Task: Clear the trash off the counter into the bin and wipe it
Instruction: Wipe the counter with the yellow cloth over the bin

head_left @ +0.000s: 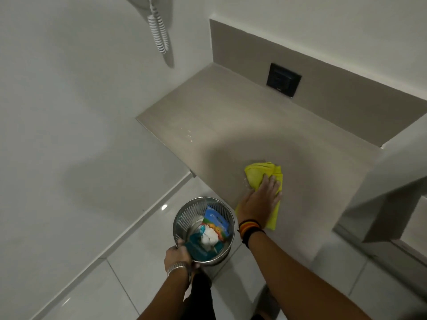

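A beige counter point(231, 116) runs along the wall. My right hand point(260, 200) lies flat on a yellow cloth point(258, 175), pressing it onto the counter near the front edge. My left hand point(176, 256) grips the near rim of a perforated metal bin point(184, 218), held just below the counter's front edge. Inside the bin lie a blue packet point(217, 221), crumpled white paper point(209, 236) and other wrappers. A few water drops point(190, 135) glisten on the counter near its left edge.
A dark wall socket point(283, 80) sits in the backsplash. A coiled white cord point(159, 31) hangs on the wall at the upper left. A lower ledge point(374, 204) steps down at the right. Glossy white floor tiles point(92, 285) lie below.
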Motion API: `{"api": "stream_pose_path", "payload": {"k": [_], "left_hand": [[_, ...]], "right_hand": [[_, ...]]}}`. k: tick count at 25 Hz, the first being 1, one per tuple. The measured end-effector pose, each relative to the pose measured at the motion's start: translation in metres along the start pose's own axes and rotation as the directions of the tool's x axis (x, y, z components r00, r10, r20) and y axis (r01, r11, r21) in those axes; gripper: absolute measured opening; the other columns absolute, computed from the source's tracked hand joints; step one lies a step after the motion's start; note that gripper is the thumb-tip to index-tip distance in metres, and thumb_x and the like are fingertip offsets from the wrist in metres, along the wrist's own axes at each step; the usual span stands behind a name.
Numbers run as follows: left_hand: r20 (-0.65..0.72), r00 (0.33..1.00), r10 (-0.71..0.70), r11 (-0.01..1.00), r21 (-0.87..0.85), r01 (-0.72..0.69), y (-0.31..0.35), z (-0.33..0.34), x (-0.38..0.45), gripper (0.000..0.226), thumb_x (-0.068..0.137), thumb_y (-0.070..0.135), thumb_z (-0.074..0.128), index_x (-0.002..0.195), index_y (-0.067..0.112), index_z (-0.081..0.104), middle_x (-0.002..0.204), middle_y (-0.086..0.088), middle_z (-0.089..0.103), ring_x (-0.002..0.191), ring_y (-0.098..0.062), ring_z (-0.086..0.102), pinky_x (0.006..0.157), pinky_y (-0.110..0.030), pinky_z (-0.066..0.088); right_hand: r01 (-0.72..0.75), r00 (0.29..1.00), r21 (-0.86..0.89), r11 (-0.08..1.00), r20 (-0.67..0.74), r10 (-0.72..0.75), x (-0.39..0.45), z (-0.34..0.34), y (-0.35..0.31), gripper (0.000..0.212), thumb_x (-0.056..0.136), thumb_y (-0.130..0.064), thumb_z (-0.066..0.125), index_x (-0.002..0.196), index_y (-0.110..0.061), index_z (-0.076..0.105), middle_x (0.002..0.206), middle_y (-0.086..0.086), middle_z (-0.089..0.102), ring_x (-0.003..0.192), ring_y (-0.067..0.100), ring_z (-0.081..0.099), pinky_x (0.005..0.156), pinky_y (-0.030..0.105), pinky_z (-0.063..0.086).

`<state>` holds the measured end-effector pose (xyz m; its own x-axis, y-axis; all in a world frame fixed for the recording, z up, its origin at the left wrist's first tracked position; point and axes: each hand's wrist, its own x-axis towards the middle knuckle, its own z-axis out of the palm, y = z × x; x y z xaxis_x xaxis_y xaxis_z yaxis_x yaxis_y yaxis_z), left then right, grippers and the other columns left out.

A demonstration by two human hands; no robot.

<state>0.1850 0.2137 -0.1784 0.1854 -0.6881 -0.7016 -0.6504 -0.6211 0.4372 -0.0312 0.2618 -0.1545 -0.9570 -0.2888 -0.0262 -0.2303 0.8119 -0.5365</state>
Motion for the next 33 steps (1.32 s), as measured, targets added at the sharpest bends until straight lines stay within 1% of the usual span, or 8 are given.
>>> {"api": "stream_pose_path", "payload": {"k": [3,5,15,19,21,25,29,33], "left_hand": [[0.053,0.999,0.004,0.998,-0.062,0.0,0.03,-0.012,0.039,0.049,0.104,0.04,0.047,0.107,-0.005,0.067,0.101,-0.027,0.072,0.084,-0.044,0.073,0.072,-0.051,0.065],[0.047,0.998,0.053,0.998,-0.033,-0.051,0.054,-0.026,0.069,0.049,0.104,0.04,0.046,0.104,-0.003,0.068,0.095,-0.023,0.073,0.082,-0.039,0.072,0.079,-0.049,0.063],[0.086,0.988,0.126,0.989,-0.091,-0.118,0.137,-0.089,0.18,0.04,0.102,0.042,0.049,0.083,0.011,0.065,0.08,-0.017,0.075,0.06,-0.033,0.077,0.062,-0.051,0.066],[0.068,0.995,0.076,0.99,-0.121,-0.067,0.15,-0.106,0.199,0.039,0.102,0.042,0.049,0.079,0.014,0.063,0.082,-0.018,0.075,0.061,-0.034,0.077,0.065,-0.052,0.066],[0.046,0.998,0.051,0.99,-0.137,-0.044,0.157,-0.112,0.208,0.041,0.102,0.043,0.049,0.078,0.013,0.062,0.084,-0.019,0.075,0.064,-0.035,0.077,0.068,-0.053,0.066],[0.015,1.0,-0.003,0.983,-0.182,0.005,0.17,-0.115,0.21,0.043,0.102,0.045,0.049,0.084,0.01,0.064,0.087,-0.019,0.075,0.062,-0.035,0.077,0.065,-0.052,0.066],[-0.04,0.998,-0.049,0.978,-0.206,0.039,0.179,-0.12,0.203,0.049,0.101,0.046,0.047,0.096,0.003,0.069,0.092,-0.023,0.075,0.058,-0.037,0.075,0.061,-0.049,0.066],[-0.079,0.995,-0.058,0.97,-0.238,0.037,0.178,-0.121,0.198,0.05,0.101,0.044,0.046,0.102,-0.001,0.069,0.099,-0.028,0.073,0.07,-0.044,0.075,0.064,-0.053,0.065]], "right_hand": [[0.021,0.999,0.016,1.0,-0.051,-0.02,0.013,0.031,-0.044,0.061,0.089,-0.014,0.049,0.147,-0.007,0.034,0.156,0.015,0.034,0.146,0.034,0.026,0.121,0.052,0.017],[0.023,0.998,0.031,0.999,-0.065,-0.02,0.026,0.052,-0.079,0.061,0.088,-0.014,0.049,0.147,-0.007,0.034,0.155,0.015,0.035,0.146,0.033,0.026,0.12,0.052,0.018],[0.097,0.993,0.079,0.992,-0.076,-0.091,0.089,0.153,-0.231,0.06,0.091,-0.01,0.045,0.149,-0.006,0.032,0.156,0.013,0.035,0.148,0.031,0.022,0.122,0.05,0.011],[0.208,0.978,0.201,0.957,-0.051,-0.202,0.099,0.174,-0.271,0.054,0.089,-0.011,0.045,0.143,-0.008,0.037,0.147,0.012,0.045,0.144,0.031,0.029,0.122,0.049,0.017],[0.244,0.966,0.286,0.927,0.017,-0.259,0.102,0.181,-0.288,0.049,0.091,-0.014,0.043,0.14,-0.013,0.038,0.14,0.01,0.048,0.138,0.034,0.035,0.115,0.051,0.03],[0.432,0.82,0.409,0.804,0.193,-0.539,0.074,0.184,-0.303,0.044,0.096,-0.02,0.043,0.14,-0.02,0.039,0.131,0.009,0.053,0.116,0.027,0.053,0.093,0.043,0.051],[0.561,0.616,0.486,0.671,0.296,-0.73,-0.001,0.18,-0.275,0.044,0.099,-0.024,0.038,0.143,-0.03,0.035,0.135,-0.003,0.05,0.119,-0.004,0.041,0.106,0.011,0.034],[0.519,0.537,0.485,0.704,0.456,-0.71,-0.009,0.171,-0.255,0.051,0.097,-0.012,0.041,0.146,-0.026,0.034,0.144,-0.001,0.043,0.131,0.008,0.04,0.113,0.026,0.036]]}}
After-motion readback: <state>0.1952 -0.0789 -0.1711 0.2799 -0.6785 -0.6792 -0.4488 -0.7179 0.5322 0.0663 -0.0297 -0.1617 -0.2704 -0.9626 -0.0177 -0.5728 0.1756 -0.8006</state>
